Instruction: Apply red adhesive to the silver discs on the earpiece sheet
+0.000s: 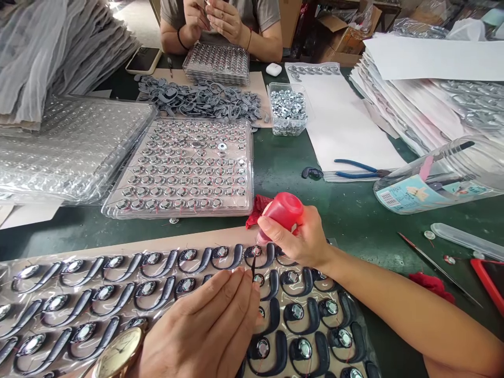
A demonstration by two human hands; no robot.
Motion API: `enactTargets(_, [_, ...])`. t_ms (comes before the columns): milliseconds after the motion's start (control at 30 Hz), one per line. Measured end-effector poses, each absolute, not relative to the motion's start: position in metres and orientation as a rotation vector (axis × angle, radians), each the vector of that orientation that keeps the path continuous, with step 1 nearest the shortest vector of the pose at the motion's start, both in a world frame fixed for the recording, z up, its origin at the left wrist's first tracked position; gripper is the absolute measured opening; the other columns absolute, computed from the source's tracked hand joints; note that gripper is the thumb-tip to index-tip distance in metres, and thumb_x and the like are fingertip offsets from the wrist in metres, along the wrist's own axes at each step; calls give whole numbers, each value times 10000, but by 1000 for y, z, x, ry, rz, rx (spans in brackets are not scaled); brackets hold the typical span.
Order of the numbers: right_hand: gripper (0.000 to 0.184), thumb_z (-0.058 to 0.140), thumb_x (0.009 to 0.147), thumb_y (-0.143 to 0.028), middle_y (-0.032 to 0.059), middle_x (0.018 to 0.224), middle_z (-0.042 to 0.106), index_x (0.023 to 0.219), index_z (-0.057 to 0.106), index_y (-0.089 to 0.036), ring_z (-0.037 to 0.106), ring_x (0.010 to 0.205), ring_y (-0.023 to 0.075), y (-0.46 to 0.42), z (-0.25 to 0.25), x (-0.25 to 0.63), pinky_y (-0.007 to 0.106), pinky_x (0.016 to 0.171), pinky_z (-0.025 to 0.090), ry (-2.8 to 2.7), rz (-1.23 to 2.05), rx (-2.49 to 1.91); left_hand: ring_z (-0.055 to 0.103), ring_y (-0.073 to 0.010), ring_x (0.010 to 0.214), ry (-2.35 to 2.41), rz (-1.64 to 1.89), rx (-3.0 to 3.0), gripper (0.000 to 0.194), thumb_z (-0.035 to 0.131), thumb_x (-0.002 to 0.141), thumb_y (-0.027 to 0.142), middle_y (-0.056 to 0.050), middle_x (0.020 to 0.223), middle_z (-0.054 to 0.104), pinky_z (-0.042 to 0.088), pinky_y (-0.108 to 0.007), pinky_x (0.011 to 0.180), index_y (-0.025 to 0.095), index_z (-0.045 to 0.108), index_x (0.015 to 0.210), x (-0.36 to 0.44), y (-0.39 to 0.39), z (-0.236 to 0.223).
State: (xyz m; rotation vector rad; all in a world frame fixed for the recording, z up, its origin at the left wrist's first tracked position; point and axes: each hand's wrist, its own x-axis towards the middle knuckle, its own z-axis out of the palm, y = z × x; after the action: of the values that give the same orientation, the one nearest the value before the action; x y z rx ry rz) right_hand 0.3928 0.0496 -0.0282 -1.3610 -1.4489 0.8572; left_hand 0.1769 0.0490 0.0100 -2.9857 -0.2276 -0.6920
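My right hand (pixel 301 236) is wrapped round a red squeeze bottle (pixel 284 209), tilted with its nozzle end down over the back row of dark ear-hook pieces (pixel 271 254). The fingers of my left hand (pixel 208 320) are pressed together on dark pointed tweezers (pixel 254 261); only their tip shows. That tip is at a round silver speaker disc (pixel 255 251) in one ear-hook, just below the bottle. Rows of such pieces, each with a disc and thin red wires, lie on a clear plastic sheet (pixel 129 320). A gold watch (pixel 119 350) is on my left wrist.
Behind the work lies a clear tray of speaker discs (pixel 189 168), a grey heap of hooks (pixel 197 100) and a box of silver parts (pixel 289 107). At right are blue-handled pliers (pixel 356 169), a clear jar (pixel 441 181) and another pair of tweezers (pixel 437 268). A co-worker (pixel 220 26) sits opposite.
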Motion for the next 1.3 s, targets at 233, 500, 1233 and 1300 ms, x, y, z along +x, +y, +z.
enactTargets(233, [346,588,911,-421,-7,580,662,655,617,-190,603,541,110,50,-25,393,257,594,481,-1442,853,-1372,709,-250,986,-300,-735,-3016,311,357,979,94,-99,1050,732,583,-369,868,66,662,1034,173,47,6])
enactTargets(500, [321,609,901,-375,-25,538,661,637,615,-193,598,507,96,51,-22,395,239,567,480,-1453,807,-1368,568,-228,1215,-359,-785,-3210,293,423,960,143,-82,1213,672,419,-398,1073,88,642,1147,164,54,4])
enactTargets(1233, [331,596,908,-400,-14,548,632,640,604,-206,581,514,108,48,-23,395,250,556,473,-1448,925,-1296,641,-146,1080,-482,-777,-3327,302,479,875,60,-74,1154,697,500,-298,987,106,634,1130,166,72,14])
enactTargets(1300, [320,596,910,-386,-17,554,638,646,606,-205,586,515,104,49,-22,394,245,565,481,-1453,944,-1267,664,-145,1026,-554,-820,-3374,296,508,869,55,-79,1128,706,537,-290,931,111,629,1134,166,76,13])
